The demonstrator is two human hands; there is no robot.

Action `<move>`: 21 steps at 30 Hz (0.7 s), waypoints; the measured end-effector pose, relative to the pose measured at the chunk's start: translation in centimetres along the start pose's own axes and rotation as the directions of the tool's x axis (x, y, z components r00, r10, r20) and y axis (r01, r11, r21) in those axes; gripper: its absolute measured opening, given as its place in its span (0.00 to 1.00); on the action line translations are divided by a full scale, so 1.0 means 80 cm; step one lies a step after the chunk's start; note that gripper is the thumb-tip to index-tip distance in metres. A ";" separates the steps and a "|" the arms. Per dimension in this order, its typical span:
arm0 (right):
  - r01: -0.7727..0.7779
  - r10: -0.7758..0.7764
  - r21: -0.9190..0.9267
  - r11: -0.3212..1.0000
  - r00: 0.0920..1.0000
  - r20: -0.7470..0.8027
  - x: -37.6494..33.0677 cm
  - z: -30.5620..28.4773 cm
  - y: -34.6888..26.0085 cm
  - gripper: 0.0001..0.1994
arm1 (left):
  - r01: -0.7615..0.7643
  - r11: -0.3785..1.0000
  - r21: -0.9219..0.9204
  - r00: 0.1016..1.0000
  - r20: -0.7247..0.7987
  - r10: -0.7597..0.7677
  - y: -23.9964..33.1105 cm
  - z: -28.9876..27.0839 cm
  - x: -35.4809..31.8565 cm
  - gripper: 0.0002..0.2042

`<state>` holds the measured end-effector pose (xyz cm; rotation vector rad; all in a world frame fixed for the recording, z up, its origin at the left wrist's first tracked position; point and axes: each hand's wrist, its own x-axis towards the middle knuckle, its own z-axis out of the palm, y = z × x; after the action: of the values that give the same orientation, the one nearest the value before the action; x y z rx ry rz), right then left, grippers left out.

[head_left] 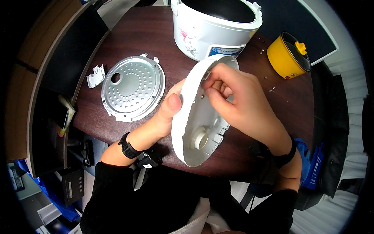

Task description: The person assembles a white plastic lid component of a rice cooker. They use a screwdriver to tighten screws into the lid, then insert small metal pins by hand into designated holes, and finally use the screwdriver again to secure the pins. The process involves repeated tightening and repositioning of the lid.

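Left hand (168,107) grips the outer rim of a white rice cooker lid (194,124), thumb pressed over the edge, fingers hidden behind it. That lid stands tilted on edge above the near side of the dark brown table (148,35), its hollow inner face turned toward the right hand (233,97). Right hand reaches into the upper part of the lid, fingertips (208,91) pinched close together on something too small to make out. To the left lies a round perforated metal plate (133,88), flat on the table, with a small white plastic clip (95,76) just beside it. Behind the lid stands the white rice cooker body (214,27), open at the top; a small yellow pot (288,55) sits to its right, with loose screws (271,89) scattered near it
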<state>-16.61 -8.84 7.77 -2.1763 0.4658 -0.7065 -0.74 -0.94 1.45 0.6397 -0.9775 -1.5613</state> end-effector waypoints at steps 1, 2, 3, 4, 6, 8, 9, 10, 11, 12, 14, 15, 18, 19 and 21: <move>-0.012 0.012 0.017 1.000 1.000 -0.004 0.000 0.001 0.002 0.06 | 0.003 1.000 -0.005 1.000 0.004 -0.003 0.001 0.002 0.000 0.58; -0.023 0.023 0.033 0.999 1.000 -0.007 0.000 0.002 0.004 0.05 | 0.005 1.000 -0.012 1.000 0.007 -0.005 0.003 0.003 0.000 0.58; -0.034 0.035 0.049 0.998 0.999 -0.009 0.000 0.002 0.006 0.05 | 0.009 1.000 -0.015 1.000 0.007 -0.009 0.003 0.004 0.000 0.58; -0.046 0.045 0.063 0.997 0.999 0.005 -0.001 0.002 0.006 0.06 | 0.010 1.000 -0.013 1.000 0.004 -0.010 0.004 0.004 0.000 0.57; -0.069 0.066 0.088 0.994 0.997 0.036 -0.005 0.001 0.007 0.07 | 0.010 1.000 -0.005 1.000 -0.003 -0.010 0.003 0.005 -0.001 0.57; -0.132 0.126 0.088 0.987 0.989 0.074 -0.006 -0.002 0.004 0.08 | 0.005 1.000 -0.009 1.000 -0.009 -0.005 0.002 0.005 0.000 0.56; -0.163 0.155 0.088 0.983 0.984 0.092 -0.006 -0.003 0.003 0.08 | 0.002 1.000 -0.020 1.000 -0.009 -0.002 0.002 0.006 0.001 0.56; -0.171 0.161 0.093 0.981 0.981 0.104 -0.006 -0.004 0.004 0.08 | 0.001 1.000 -0.025 1.000 -0.007 -0.001 0.002 0.005 0.001 0.56; -0.177 0.166 0.097 0.979 0.980 0.113 -0.007 -0.004 0.004 0.08 | 0.000 1.000 -0.030 1.000 -0.003 0.000 0.002 0.006 0.001 0.55; -0.184 0.171 0.101 0.978 0.978 0.122 -0.007 -0.004 0.004 0.09 | 0.003 1.000 -0.028 1.000 0.003 -0.003 0.002 0.004 0.001 0.55; -0.166 0.151 0.157 0.974 0.983 0.102 -0.008 0.000 0.008 0.09 | -0.003 1.000 -0.021 1.000 0.006 0.003 0.001 0.003 0.001 0.54; -0.157 0.142 0.184 0.970 0.986 0.092 -0.009 0.002 0.010 0.09 | -0.011 1.000 -0.016 1.000 0.001 0.011 0.000 0.004 0.001 0.54; -0.161 0.142 0.193 0.968 0.984 0.110 -0.008 0.000 0.014 0.08 | -0.051 0.999 -0.013 0.999 -0.017 0.051 0.000 0.008 0.002 0.54; -0.192 0.168 0.227 0.955 0.978 0.121 -0.007 -0.001 0.013 0.07 | -0.057 0.998 -0.015 0.998 -0.015 0.057 -0.002 0.008 0.003 0.53; -0.252 0.217 0.292 0.922 0.965 0.148 -0.005 -0.005 0.009 0.06 | -0.062 0.998 -0.018 0.998 -0.003 0.062 -0.006 0.006 0.004 0.53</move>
<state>-17.26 -9.28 7.26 -1.8170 0.5106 -0.4844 -1.42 -1.13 1.33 0.5928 -0.9717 -1.5126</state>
